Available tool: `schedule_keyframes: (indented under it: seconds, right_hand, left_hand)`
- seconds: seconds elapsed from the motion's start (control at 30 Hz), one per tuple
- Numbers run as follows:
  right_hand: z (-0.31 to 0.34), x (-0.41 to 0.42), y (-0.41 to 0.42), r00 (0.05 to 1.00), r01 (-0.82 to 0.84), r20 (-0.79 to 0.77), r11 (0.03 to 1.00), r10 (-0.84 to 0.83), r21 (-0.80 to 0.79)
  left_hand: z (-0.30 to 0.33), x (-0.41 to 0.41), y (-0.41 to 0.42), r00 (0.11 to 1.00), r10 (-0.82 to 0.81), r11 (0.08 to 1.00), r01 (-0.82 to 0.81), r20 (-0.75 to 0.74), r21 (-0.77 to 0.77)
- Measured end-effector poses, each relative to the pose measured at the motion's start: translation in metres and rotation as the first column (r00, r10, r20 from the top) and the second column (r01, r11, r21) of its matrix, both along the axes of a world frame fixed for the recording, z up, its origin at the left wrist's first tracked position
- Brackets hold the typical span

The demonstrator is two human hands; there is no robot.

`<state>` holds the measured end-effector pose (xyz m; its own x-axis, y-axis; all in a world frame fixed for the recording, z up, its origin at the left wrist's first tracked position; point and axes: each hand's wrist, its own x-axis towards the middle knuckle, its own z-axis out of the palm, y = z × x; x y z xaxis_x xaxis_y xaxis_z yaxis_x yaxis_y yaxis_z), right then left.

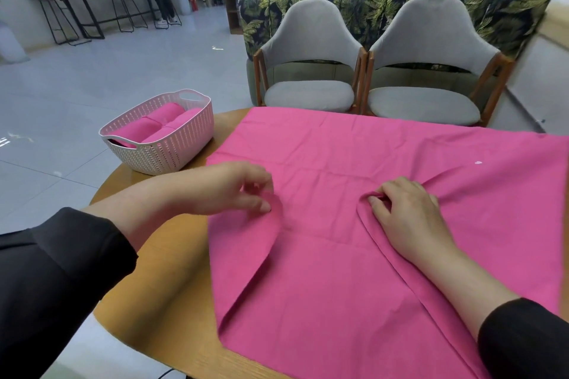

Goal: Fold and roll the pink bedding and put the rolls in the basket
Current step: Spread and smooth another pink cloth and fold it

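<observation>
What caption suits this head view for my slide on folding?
Both hands, left hand and right hand, pinch pink bedding; basket holds rolls.

No text, label, brand, number or sign can be read anywhere in the head view.

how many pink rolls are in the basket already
4 show, packed two by two in the white basket at the table's left edge: far left, far right, near left, near right. More may lie hidden beneath.
</observation>
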<state>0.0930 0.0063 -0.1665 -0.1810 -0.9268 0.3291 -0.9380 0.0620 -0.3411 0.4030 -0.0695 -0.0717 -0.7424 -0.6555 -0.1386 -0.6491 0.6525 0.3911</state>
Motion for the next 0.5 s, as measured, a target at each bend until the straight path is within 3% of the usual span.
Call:
schedule_keyframes:
  seconds: [0.17, 0.27, 0.33, 0.5]
  right_hand:
    - [0.009, -0.013, -0.002, 0.995, -0.05, 0.081, 0.999, 0.051, -0.017]
    - [0.033, -0.032, -0.007, 0.999, -0.04, 0.018, 0.998, 0.041, -0.037]
    - [0.049, -0.05, -0.014, 1.0, -0.03, 0.002, 0.997, 0.03, -0.071]
    - [0.056, -0.105, -0.051, 0.998, 0.053, -0.019, 0.998, -0.054, -0.044]
  left_hand:
    - [0.008, -0.049, -0.022, 0.95, 0.038, 0.953, -0.128, -0.309, -0.276]
    - [0.0, -0.093, -0.04, 0.92, 0.073, 0.948, -0.184, -0.385, -0.26]
    - [-0.009, -0.121, -0.057, 0.917, 0.086, 0.953, -0.189, -0.389, -0.235]
    - [-0.034, -0.172, -0.107, 0.974, 0.029, 0.965, -0.086, -0.224, -0.247]
